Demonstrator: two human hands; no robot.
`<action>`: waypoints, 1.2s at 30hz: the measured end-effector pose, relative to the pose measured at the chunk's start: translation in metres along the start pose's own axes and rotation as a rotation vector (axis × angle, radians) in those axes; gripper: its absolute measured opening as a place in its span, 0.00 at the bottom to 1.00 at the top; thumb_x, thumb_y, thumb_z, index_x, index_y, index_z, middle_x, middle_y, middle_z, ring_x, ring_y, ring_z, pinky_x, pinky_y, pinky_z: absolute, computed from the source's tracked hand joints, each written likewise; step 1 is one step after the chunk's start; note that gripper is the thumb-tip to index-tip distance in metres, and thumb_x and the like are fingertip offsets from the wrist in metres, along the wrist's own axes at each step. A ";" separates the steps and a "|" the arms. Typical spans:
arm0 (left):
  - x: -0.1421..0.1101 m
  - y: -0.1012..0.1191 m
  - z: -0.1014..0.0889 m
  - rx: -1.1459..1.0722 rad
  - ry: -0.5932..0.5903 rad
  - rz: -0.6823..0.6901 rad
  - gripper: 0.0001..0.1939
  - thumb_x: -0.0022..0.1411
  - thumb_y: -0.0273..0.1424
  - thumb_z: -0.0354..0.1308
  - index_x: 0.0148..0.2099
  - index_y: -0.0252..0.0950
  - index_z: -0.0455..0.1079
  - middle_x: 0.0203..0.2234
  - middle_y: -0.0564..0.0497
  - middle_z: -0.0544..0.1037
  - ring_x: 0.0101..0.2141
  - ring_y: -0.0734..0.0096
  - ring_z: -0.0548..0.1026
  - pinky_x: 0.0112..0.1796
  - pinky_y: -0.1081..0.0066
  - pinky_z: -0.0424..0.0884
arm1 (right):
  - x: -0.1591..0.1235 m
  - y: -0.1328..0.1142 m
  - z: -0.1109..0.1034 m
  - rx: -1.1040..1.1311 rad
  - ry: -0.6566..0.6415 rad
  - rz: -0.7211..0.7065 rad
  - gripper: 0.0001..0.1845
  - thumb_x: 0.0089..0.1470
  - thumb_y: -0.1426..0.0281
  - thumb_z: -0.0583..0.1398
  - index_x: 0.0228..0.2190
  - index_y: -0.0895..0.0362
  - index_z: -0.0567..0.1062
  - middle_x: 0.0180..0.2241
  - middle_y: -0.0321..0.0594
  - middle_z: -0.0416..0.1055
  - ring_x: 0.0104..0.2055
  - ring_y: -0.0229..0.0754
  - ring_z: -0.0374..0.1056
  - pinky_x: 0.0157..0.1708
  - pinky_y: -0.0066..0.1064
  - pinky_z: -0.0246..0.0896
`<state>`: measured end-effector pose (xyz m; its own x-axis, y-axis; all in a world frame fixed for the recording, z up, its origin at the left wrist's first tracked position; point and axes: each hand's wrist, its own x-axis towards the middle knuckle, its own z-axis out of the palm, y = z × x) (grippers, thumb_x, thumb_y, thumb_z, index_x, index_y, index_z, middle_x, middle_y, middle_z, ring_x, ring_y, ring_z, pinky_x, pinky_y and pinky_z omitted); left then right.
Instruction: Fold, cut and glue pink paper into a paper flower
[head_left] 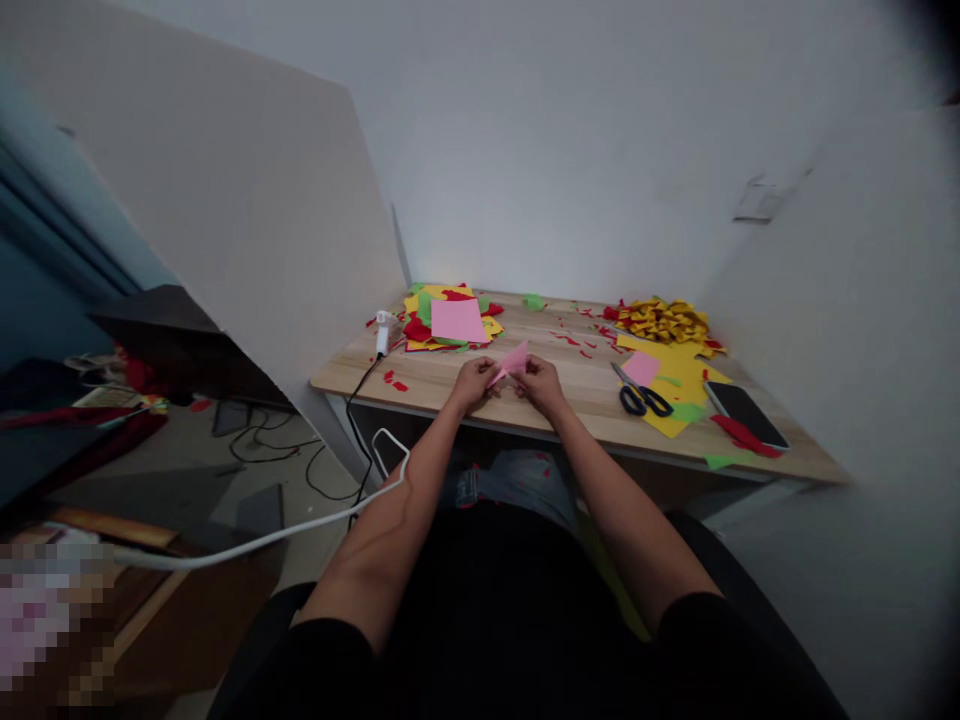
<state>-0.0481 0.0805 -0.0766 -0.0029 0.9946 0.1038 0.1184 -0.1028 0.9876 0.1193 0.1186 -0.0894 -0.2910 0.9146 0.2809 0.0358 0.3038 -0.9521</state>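
A piece of pink paper point(513, 362), seemingly folded, is held between my two hands above the front edge of the wooden table. My left hand point(475, 384) pinches its left side. On its right side, the fingers of my right hand point(540, 382) are closed on the same paper. A flat pink sheet point(458, 321) lies on a pile of yellow, red and green paper point(420, 330) beyond my left hand. To the right of my right hand lies a pair of scissors point(640, 392) with dark handles, its blades over another pink piece point(643, 367).
Red scraps point(574, 342) are scattered across the table point(420, 385). At the right are a heap of crumpled yellow paper point(664, 322), yellow sheets point(675, 365) and a phone point(746, 413). A white plug point(383, 335) with a black cord stands at the left; a white cable point(300, 530) crosses my left arm.
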 end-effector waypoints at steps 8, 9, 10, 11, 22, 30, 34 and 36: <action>-0.004 0.002 0.001 -0.046 -0.021 -0.044 0.15 0.68 0.37 0.59 0.52 0.33 0.70 0.44 0.47 0.76 0.39 0.68 0.77 0.39 0.64 0.77 | -0.001 0.000 -0.002 -0.027 0.008 -0.069 0.15 0.63 0.62 0.61 0.47 0.59 0.74 0.44 0.41 0.74 0.41 0.41 0.73 0.41 0.38 0.73; -0.004 0.002 0.001 -0.049 -0.017 -0.047 0.16 0.68 0.37 0.59 0.52 0.33 0.70 0.44 0.46 0.76 0.40 0.67 0.77 0.40 0.63 0.77 | -0.001 0.000 -0.002 -0.033 0.009 -0.078 0.15 0.63 0.62 0.61 0.46 0.59 0.74 0.44 0.41 0.74 0.41 0.41 0.73 0.41 0.38 0.73; -0.004 0.002 0.001 -0.054 -0.013 -0.048 0.16 0.68 0.37 0.58 0.53 0.33 0.70 0.45 0.46 0.76 0.40 0.67 0.77 0.40 0.62 0.77 | -0.001 0.000 -0.001 -0.039 0.009 -0.088 0.15 0.63 0.63 0.61 0.46 0.59 0.74 0.45 0.42 0.74 0.42 0.41 0.73 0.41 0.39 0.73; -0.004 0.002 0.001 -0.059 -0.010 -0.050 0.16 0.68 0.37 0.58 0.53 0.33 0.70 0.45 0.46 0.76 0.41 0.66 0.77 0.41 0.62 0.77 | -0.001 0.000 -0.001 -0.045 0.007 -0.096 0.15 0.63 0.63 0.61 0.46 0.59 0.74 0.45 0.42 0.74 0.42 0.42 0.73 0.42 0.39 0.72; -0.008 0.009 -0.002 -0.014 0.002 -0.055 0.18 0.68 0.39 0.58 0.54 0.33 0.70 0.48 0.45 0.75 0.44 0.64 0.77 0.43 0.59 0.77 | -0.010 -0.011 0.001 -0.104 0.025 -0.162 0.13 0.62 0.64 0.62 0.45 0.58 0.75 0.46 0.42 0.74 0.42 0.41 0.72 0.41 0.37 0.72; -0.006 0.004 -0.004 0.031 0.052 0.027 0.16 0.68 0.38 0.58 0.52 0.33 0.70 0.45 0.46 0.76 0.41 0.66 0.77 0.41 0.62 0.77 | -0.012 -0.019 -0.001 -0.023 -0.004 -0.117 0.14 0.62 0.63 0.62 0.45 0.58 0.75 0.46 0.43 0.74 0.44 0.42 0.72 0.42 0.38 0.72; -0.007 0.005 -0.002 0.052 0.033 0.065 0.15 0.68 0.38 0.58 0.50 0.32 0.71 0.42 0.47 0.77 0.38 0.69 0.77 0.38 0.64 0.77 | -0.006 -0.013 -0.006 0.008 0.011 -0.036 0.17 0.64 0.60 0.60 0.49 0.59 0.73 0.47 0.43 0.73 0.43 0.42 0.73 0.42 0.39 0.72; -0.008 0.005 -0.001 0.068 0.010 0.084 0.14 0.68 0.37 0.59 0.49 0.32 0.71 0.41 0.48 0.77 0.38 0.69 0.77 0.38 0.64 0.77 | -0.004 -0.010 -0.004 0.003 -0.012 -0.006 0.17 0.64 0.60 0.60 0.48 0.59 0.73 0.46 0.43 0.73 0.43 0.42 0.73 0.42 0.39 0.72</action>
<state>-0.0481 0.0722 -0.0719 0.0000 0.9822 0.1876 0.1854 -0.1843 0.9652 0.1243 0.1130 -0.0809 -0.3025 0.9095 0.2852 0.0314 0.3085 -0.9507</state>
